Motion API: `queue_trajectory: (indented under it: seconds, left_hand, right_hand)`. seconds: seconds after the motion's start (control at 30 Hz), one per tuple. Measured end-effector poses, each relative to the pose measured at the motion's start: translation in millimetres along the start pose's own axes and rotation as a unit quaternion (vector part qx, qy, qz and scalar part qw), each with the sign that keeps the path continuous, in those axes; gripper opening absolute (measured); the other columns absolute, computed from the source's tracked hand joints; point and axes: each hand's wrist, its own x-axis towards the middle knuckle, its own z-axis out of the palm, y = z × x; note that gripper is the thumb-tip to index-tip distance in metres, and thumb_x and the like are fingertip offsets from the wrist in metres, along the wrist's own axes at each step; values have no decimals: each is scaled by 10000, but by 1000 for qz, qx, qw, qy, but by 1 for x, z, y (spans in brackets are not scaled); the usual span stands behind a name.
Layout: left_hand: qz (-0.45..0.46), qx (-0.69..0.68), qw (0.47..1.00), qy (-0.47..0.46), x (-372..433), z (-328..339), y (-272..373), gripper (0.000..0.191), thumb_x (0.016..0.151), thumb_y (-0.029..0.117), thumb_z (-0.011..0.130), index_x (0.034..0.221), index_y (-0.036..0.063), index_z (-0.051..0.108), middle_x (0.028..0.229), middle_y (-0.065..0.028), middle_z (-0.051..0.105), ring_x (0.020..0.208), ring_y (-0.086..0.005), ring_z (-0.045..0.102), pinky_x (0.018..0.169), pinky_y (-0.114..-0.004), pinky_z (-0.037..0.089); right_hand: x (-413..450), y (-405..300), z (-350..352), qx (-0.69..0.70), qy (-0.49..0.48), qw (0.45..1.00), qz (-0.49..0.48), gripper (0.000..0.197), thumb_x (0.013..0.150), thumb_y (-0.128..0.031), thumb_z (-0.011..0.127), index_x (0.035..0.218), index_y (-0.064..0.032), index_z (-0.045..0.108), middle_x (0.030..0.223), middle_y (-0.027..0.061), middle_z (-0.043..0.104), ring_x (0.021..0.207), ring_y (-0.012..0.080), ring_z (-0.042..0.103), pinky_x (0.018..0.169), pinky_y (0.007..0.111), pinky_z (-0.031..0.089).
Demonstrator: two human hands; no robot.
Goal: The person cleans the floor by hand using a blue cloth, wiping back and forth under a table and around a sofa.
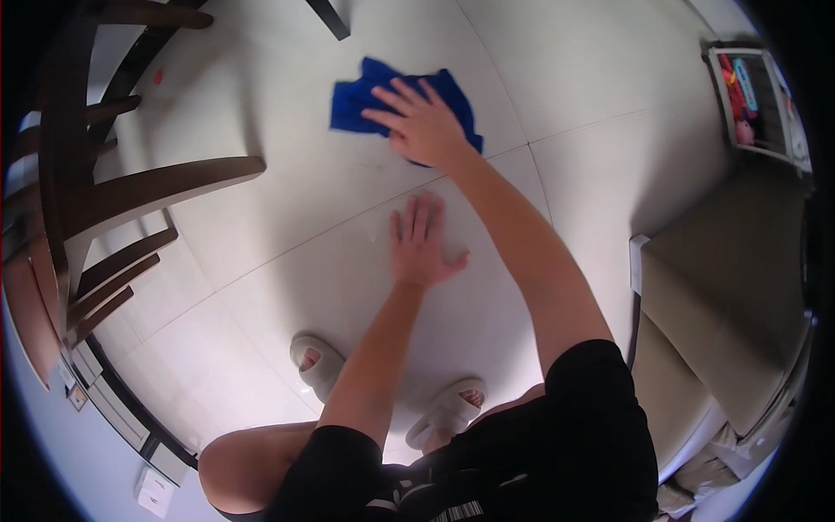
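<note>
My right hand lies palm down with spread fingers on top of a crumpled blue cloth. The cloth rests on the pale tiled floor, with its edges sticking out around the hand. Closer to me, my left hand is flat on the bare tiles, fingers apart and thumb out to the right. It holds nothing and is apart from the cloth. A thin joint between tiles runs between the two hands.
Dark wooden furniture legs reach in from the left. A black leg stands beyond the cloth. On the right are a beige sofa and a framed bin with colourful items. My slippers are below. A small red thing lies upper left.
</note>
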Motion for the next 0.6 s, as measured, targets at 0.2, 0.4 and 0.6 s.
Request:
queue_trajectory:
  seconds: [0.2,0.4,0.6]
  left_hand:
    - [11,0,1000,20,3,-2,5,1154,718,690,751,1632,111,349,1721,-155,263,1606,-331,197,1272,-629,96]
    - [8,29,999,12,0,-3,7,1176,713,675,761,1647,113,319,1727,-155,248,1605,-331,200,1277,-615,108]
    - [21,57,998,24,-1,-7,9,1182,726,636,772,1660,106,277,1731,-164,233,1609,-333,188,1285,-592,109]
  right_hand:
    - [-104,76,-57,-111,15,974,195,618,970,-339,569,1578,-288,469,1684,63,383,1557,327,332,1254,585,243]
    - [-262,83,-102,-140,19,916,374,666,1002,-308,560,1639,-246,373,1726,83,297,1588,338,261,1272,556,191]
    - [-436,-1,-121,-134,22,839,527,728,1000,-258,546,1673,-171,281,1749,134,214,1605,378,197,1272,593,145]
